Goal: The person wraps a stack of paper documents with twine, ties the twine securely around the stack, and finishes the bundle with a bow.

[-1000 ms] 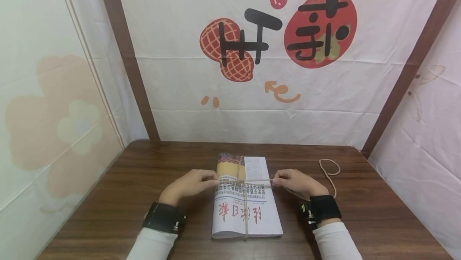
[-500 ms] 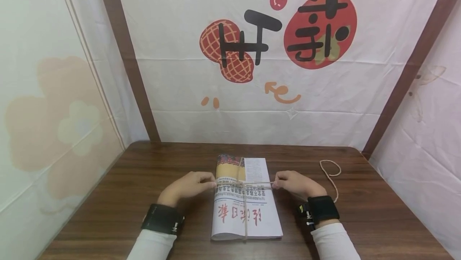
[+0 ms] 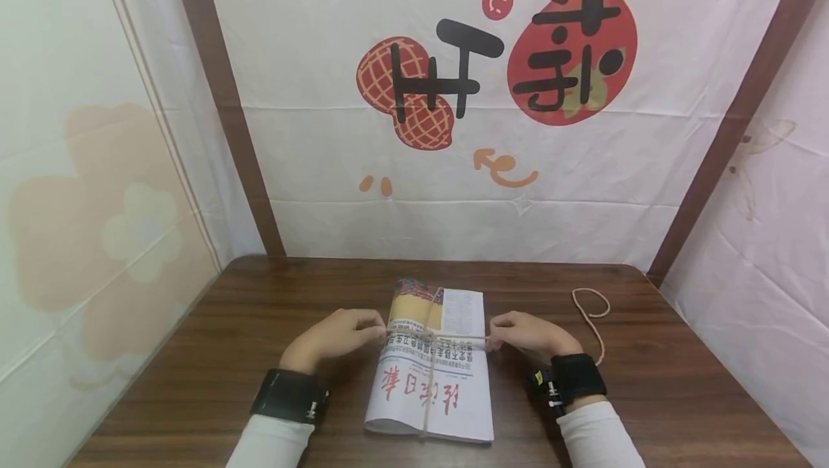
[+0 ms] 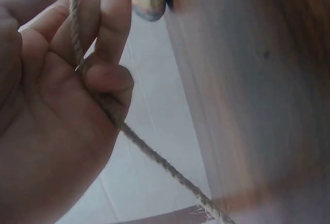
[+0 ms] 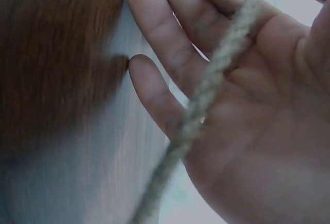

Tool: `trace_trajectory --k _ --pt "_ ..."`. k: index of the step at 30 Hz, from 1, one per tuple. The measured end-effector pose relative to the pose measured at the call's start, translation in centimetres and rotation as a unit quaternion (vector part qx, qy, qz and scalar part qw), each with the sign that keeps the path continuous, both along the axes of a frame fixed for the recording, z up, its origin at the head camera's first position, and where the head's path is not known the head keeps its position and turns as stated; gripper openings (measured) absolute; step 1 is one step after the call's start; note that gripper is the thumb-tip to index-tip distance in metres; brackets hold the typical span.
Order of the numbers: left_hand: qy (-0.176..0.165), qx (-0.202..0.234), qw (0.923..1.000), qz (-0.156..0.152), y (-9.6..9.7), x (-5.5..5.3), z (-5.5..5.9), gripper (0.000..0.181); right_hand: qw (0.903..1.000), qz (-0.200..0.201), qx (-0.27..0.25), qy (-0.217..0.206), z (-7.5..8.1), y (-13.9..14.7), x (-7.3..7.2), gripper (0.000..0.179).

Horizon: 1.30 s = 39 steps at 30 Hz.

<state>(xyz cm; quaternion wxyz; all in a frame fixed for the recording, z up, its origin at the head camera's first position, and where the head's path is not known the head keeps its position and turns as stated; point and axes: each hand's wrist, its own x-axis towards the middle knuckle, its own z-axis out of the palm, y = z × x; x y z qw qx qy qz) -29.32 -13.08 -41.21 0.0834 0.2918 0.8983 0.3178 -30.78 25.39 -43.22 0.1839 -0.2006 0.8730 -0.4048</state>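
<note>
A folded newspaper (image 3: 430,389) lies on the table, with beige rope (image 3: 427,389) running lengthwise over it and crossing near its upper middle. At its left edge my left hand (image 3: 346,335) pinches one rope end; the left wrist view shows that rope (image 4: 165,166) passing under the curled little finger and hanging past the palm. On the opposite edge my right hand (image 3: 527,331) pinches the other end between thumb and finger. In the right wrist view the rope (image 5: 206,87) crosses the palm, while the other fingers are loosely bent. The stretch between both hands looks taut.
Loose rope (image 3: 592,317) curls on the brown wooden table (image 3: 278,288) to the right, beyond the right hand. A printed white cloth (image 3: 324,223) hangs behind the table, and pale cloth panels stand at both sides. Black bands (image 3: 290,397) circle both wrists.
The newspaper has turned slightly, its near end swinging left and towards me. Both hands have shifted only a little and still hold the rope ends.
</note>
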Motion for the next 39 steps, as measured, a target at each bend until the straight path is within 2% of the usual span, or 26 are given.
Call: trace_trajectory --k 6,14,17,23,27,31,34,39 --pt "-0.037 0.002 0.9988 0.032 -2.2 0.3 0.6 0.017 0.9999 -0.009 -0.002 -0.011 -0.2 0.1 -0.2 0.016" --pt "-0.016 -0.013 0.9939 0.108 -5.1 0.5 0.7 0.008 0.9994 -0.029 0.013 -0.014 0.2 -0.1 0.2 0.014" --pt "-0.026 -0.031 0.9917 0.122 -5.7 0.7 0.5 0.005 0.9992 -0.035 0.013 -0.016 0.1 -0.2 0.4 0.014" --pt "-0.058 -0.064 0.9852 0.148 -6.7 1.0 0.3 0.010 0.9987 -0.045 0.015 -0.019 0.2 -0.4 0.4 0.016" --pt "-0.053 -0.067 0.9840 0.156 -6.9 1.0 0.2 0.009 0.9986 -0.047 0.021 -0.014 0.3 -0.5 0.4 0.016" --pt "-0.043 -0.054 0.9908 0.116 -6.2 0.9 0.2 0.012 0.9990 -0.041 0.018 -0.009 0.2 -0.6 0.3 0.015" --pt "-0.037 -0.024 0.9968 0.066 -5.0 0.7 0.3 0.017 0.9993 -0.035 0.012 -0.007 0.1 -0.6 0.3 0.017" --pt "-0.033 0.033 0.9988 0.014 -2.7 0.3 0.4 0.022 0.9995 -0.031 0.000 -0.010 -0.2 -0.6 0.2 0.019"
